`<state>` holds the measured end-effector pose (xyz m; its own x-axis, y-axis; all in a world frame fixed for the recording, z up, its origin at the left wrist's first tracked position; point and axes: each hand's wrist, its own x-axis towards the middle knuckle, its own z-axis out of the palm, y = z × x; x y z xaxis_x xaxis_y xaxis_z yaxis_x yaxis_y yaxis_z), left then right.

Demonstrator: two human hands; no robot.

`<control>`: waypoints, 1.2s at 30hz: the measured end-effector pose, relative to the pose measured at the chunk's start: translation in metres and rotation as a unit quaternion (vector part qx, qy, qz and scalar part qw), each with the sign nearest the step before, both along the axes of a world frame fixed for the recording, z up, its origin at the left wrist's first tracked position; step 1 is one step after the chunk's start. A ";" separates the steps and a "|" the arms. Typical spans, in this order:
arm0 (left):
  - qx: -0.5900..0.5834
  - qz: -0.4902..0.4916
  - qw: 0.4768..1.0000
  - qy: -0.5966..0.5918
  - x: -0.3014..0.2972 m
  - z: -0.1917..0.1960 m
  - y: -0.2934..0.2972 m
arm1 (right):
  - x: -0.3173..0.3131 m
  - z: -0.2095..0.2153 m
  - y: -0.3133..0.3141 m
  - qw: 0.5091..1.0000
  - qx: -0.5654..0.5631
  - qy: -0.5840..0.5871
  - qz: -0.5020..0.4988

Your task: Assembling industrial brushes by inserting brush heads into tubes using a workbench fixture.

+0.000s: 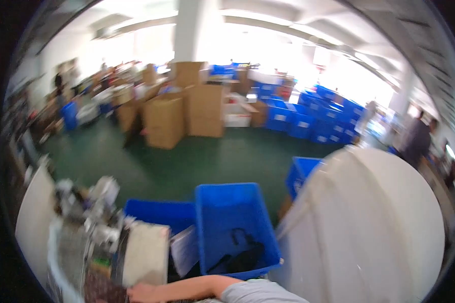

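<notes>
A bare forearm with a light grey sleeve reaches leftward along the lower edge; it appears to be my right arm. My right hand [142, 292] is at its end, beside a dark brown patterned thing [100, 288]. It seems to touch that thing, but blur and the frame edge hide the fingers. Just beyond the hand stands a cream flat-sided box or board [146, 252]. Crumpled clear plastic wrap [106, 233] and mixed small items crowd its left side. My left hand is out of view.
A blue bin [227, 202] holding dark items stands ahead, beside another blue bin [159, 214]. A large white rounded container [364, 222] rises at the right. Farther off are cardboard boxes [205, 111], stacked blue crates [333, 113] and a person [414, 139] on the green floor [187, 161].
</notes>
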<state>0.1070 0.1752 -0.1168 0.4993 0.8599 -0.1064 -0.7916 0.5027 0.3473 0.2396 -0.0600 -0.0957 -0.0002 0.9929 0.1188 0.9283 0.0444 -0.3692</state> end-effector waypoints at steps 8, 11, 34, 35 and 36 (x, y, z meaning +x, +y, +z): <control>-0.097 -0.033 0.967 -0.233 -0.117 0.190 -0.134 | 0.003 0.046 -0.027 0.998 -0.037 0.048 -0.014; -0.106 0.093 0.988 -0.063 -0.116 0.173 -0.150 | 0.003 0.035 -0.018 0.997 -0.042 0.059 -0.026; 0.556 0.178 0.528 0.617 0.081 0.128 -0.065 | 0.008 0.031 -0.020 0.998 0.008 0.054 -0.026; 0.571 0.174 0.475 0.647 0.081 0.131 -0.059 | 0.008 0.034 -0.019 0.998 0.000 0.055 -0.022; 0.583 0.168 0.421 0.674 0.081 0.134 -0.053 | 0.009 0.035 -0.017 0.998 -0.008 0.056 -0.018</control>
<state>0.1879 0.1225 0.0171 0.4903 0.7173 0.4950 0.5620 -0.6943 0.4495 0.2482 -0.0772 -0.0604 0.0482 0.9937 0.1008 0.8825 0.0049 -0.4703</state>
